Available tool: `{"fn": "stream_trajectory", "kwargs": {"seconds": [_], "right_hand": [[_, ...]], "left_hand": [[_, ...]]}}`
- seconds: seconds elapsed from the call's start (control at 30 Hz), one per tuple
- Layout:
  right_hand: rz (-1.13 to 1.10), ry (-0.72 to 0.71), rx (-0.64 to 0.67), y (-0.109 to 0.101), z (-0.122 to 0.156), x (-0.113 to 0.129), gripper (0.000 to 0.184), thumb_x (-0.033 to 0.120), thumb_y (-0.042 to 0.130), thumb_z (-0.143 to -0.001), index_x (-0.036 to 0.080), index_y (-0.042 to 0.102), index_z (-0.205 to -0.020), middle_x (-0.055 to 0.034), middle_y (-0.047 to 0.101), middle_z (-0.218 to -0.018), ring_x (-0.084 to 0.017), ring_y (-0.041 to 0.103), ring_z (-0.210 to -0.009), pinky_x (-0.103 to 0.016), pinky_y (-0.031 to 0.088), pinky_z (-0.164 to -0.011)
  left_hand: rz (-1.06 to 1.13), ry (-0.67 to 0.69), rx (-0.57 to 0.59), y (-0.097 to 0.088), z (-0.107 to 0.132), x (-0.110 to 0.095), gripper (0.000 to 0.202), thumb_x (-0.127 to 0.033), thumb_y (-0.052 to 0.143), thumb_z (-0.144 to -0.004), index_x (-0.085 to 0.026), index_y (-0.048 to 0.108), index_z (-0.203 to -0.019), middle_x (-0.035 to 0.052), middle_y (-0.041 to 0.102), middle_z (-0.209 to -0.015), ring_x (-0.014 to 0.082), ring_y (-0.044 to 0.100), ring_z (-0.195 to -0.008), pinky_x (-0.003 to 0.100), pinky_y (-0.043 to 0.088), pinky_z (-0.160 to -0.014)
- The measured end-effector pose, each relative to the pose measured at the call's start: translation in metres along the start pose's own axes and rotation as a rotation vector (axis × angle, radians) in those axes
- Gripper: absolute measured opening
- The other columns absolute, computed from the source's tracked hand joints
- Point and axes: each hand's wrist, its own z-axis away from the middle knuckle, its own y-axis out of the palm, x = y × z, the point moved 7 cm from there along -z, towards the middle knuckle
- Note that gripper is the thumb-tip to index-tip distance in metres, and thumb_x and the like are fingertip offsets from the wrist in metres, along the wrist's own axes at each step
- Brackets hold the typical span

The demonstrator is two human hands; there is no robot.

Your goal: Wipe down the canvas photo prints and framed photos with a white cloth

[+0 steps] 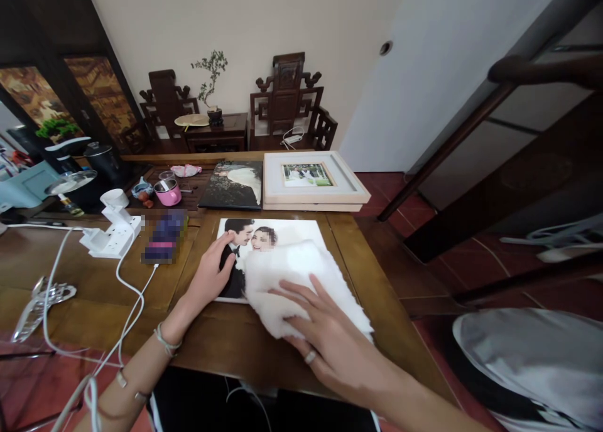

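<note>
A white-edged photo panel [230, 287] showing a couple in black and white lies flat on the wooden table. A fluffy white cloth [301, 256] covers much of its right and lower part, spilling past the panel onto the wood. My right hand [325, 331], with a ring on one finger, rests on the cloth, its fingers spread and stretched out. On the left side of the panel, my left hand [217, 269] lies with fingers extended, touching the picture near its edge. Bracelets circle my left wrist and forearm.
Behind the panel are a dark photo panel [230, 187] and stacked pale frames [313, 181]. To the left are a phone [164, 237] on a charging cable, a white power strip [113, 236], a pink cup [168, 193] and a hair claw [40, 306]. Loose white cables trail nearby.
</note>
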Motion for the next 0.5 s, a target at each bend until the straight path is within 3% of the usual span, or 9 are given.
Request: {"fn": "stream_trajectory", "kwargs": {"seconds": [0.17, 0.3, 0.4, 0.5], "right_hand": [[0.112, 0.115, -0.144, -0.016, 0.013, -0.050, 0.025, 0.019, 0.042, -0.091, 0.015, 0.067, -0.097, -0.0196, 0.061, -0.122, -0.032, 0.043, -0.129, -0.068, 0.025, -0.106], [0.161, 0.189, -0.184, -0.019, -0.006, -0.084, 0.029, 0.023, 0.040, -0.094, 0.013, 0.066, -0.100, -0.0204, 0.065, -0.113, -0.033, 0.042, -0.129, -0.067, 0.030, -0.102], [0.210, 0.242, -0.181, -0.017, -0.030, -0.090, 0.030, 0.022, 0.040, -0.093, 0.013, 0.067, -0.103, -0.0215, 0.062, -0.120, -0.037, 0.042, -0.128, -0.071, 0.029, -0.098], [0.224, 0.235, -0.148, -0.010, -0.050, -0.075, 0.030, 0.018, 0.043, -0.090, 0.014, 0.067, -0.107, -0.0206, 0.055, -0.132, -0.039, 0.038, -0.131, -0.074, 0.023, -0.099]], "left_hand": [[0.001, 0.006, -0.006, 0.000, 0.000, 0.000, 0.037, -0.023, 0.044, -0.092, -0.018, 0.051, -0.128, 0.0128, 0.053, -0.138, 0.0227, 0.044, -0.133, 0.047, 0.032, -0.112], [0.003, -0.003, -0.010, -0.001, -0.001, 0.001, 0.037, -0.023, 0.044, -0.092, -0.019, 0.051, -0.128, 0.0119, 0.054, -0.138, 0.0229, 0.044, -0.133, 0.047, 0.032, -0.112], [-0.001, -0.002, -0.015, -0.002, -0.001, 0.001, 0.037, -0.023, 0.044, -0.092, -0.020, 0.051, -0.128, 0.0111, 0.054, -0.137, 0.0224, 0.045, -0.133, 0.046, 0.033, -0.112], [-0.002, -0.008, -0.014, -0.001, -0.001, 0.001, 0.037, -0.023, 0.043, -0.092, -0.020, 0.051, -0.128, 0.0109, 0.054, -0.137, 0.0221, 0.045, -0.132, 0.045, 0.033, -0.112]]}}
